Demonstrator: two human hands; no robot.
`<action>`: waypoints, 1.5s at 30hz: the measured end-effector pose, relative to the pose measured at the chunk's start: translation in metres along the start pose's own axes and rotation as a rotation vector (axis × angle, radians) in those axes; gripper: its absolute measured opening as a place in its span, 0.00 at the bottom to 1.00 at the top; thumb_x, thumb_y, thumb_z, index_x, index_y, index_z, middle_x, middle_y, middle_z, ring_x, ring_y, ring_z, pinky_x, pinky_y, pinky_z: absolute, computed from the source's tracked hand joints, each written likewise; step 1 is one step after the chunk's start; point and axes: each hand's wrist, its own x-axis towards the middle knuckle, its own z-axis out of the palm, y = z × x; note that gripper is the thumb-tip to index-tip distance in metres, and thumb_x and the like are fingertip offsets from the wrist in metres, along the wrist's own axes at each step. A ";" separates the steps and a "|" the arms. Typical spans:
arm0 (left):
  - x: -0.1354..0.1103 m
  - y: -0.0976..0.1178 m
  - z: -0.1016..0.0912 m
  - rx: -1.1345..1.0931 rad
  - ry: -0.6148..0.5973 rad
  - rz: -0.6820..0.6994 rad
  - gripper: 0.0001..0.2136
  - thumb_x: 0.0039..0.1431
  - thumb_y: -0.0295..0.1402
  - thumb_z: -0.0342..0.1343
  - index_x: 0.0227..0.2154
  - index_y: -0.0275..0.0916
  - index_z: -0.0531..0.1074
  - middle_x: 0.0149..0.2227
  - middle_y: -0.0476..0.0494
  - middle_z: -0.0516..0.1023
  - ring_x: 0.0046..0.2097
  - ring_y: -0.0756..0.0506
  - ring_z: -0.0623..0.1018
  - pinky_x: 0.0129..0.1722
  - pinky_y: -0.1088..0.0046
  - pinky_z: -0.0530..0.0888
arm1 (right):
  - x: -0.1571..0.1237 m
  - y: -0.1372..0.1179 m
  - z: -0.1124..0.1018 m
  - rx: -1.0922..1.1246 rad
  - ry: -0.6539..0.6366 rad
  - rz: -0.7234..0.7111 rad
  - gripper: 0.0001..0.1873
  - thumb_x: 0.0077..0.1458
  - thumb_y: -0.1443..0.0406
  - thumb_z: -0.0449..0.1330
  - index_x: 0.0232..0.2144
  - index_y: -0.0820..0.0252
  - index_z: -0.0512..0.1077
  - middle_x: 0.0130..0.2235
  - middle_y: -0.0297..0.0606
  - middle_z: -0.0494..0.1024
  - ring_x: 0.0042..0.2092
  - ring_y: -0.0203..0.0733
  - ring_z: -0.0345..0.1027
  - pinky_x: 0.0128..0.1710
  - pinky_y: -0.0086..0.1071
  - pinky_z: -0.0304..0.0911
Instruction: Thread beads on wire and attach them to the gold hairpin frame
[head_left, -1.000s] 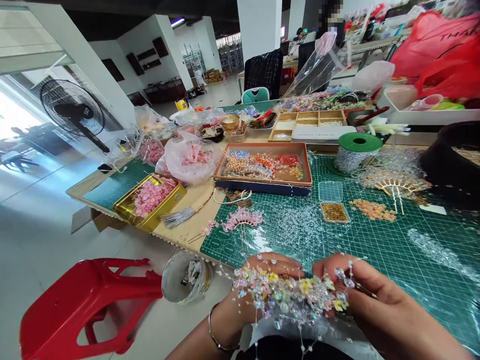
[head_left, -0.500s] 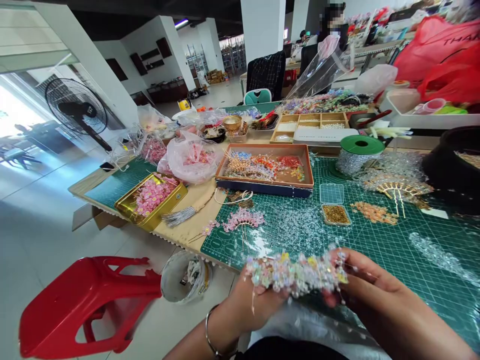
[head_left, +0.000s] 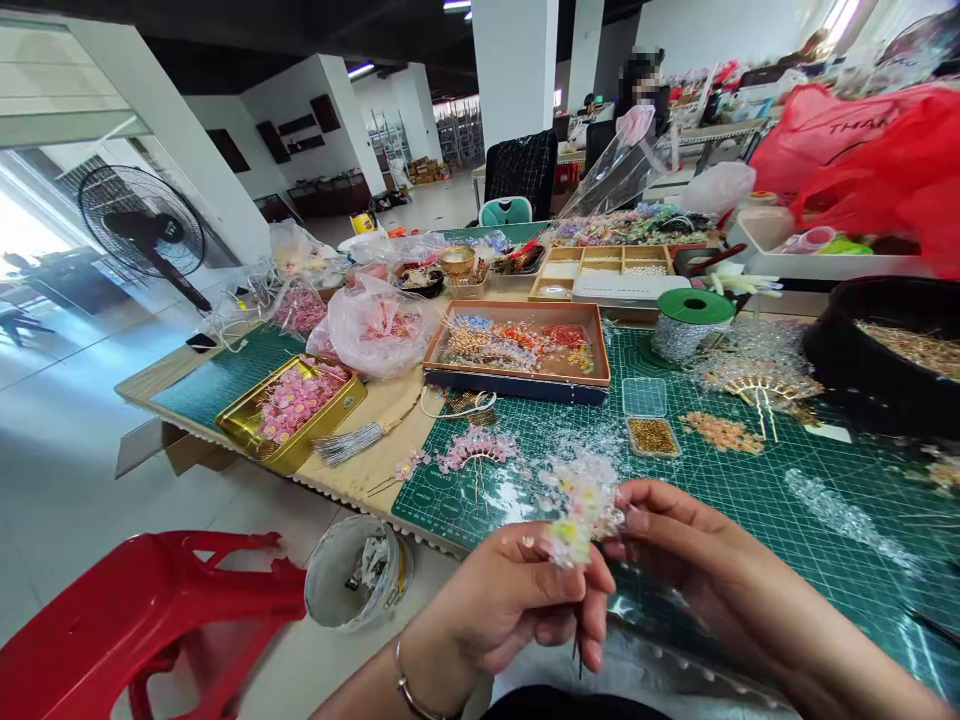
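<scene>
Left hand (head_left: 517,600) pinches the beaded flower piece (head_left: 583,500) at its lower end, fingers clenched on the stem. Right hand (head_left: 675,545) grips the blossoms from the other side. The piece is upright over the near edge of the green mat (head_left: 750,520) on the tabletop (head_left: 382,410), and a pink hairpin (head_left: 476,450) lies just beyond.

Partial white lettering "THAN" on the red plastic bag (head_left: 862,150), rest cut off.

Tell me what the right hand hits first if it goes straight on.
The beaded flower piece that the left hand holds, touching the right hand; beyond it, perhaps the pink hairpin.
</scene>
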 end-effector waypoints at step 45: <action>0.002 -0.009 0.013 0.436 0.495 0.384 0.09 0.60 0.39 0.64 0.36 0.38 0.80 0.28 0.47 0.78 0.26 0.52 0.76 0.20 0.84 0.66 | -0.030 -0.007 0.023 0.026 0.189 -0.300 0.09 0.53 0.55 0.70 0.30 0.50 0.77 0.31 0.30 0.76 0.34 0.32 0.73 0.35 0.18 0.69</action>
